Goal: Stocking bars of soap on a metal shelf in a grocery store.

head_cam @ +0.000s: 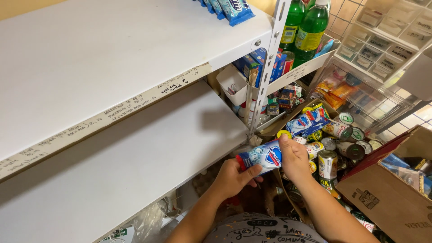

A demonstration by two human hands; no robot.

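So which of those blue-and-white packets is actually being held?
The packet by the lower shelf's front edge, between both hands; the similar packets lie untouched on the cans behind.

Both hands point(265, 166) closed (fingers curled), close together.

1. The packet point(265, 156) sits between the left hand point(232, 177) and the right hand point(293, 158), just off the front right corner of the lower shelf point(135, 153).
2. The upper shelf point(112, 58) lies above the lower one, with wrapped packs point(229, 9) at its back edge.
3. Right of the shelf post point(266, 63) stand bottles point(303, 27) on a tray point(310, 67).
4. Below them, cans point(335, 148) lie in a box, with more packets point(308, 120) on top.
5. A cardboard box point(391, 189) lies at far right.
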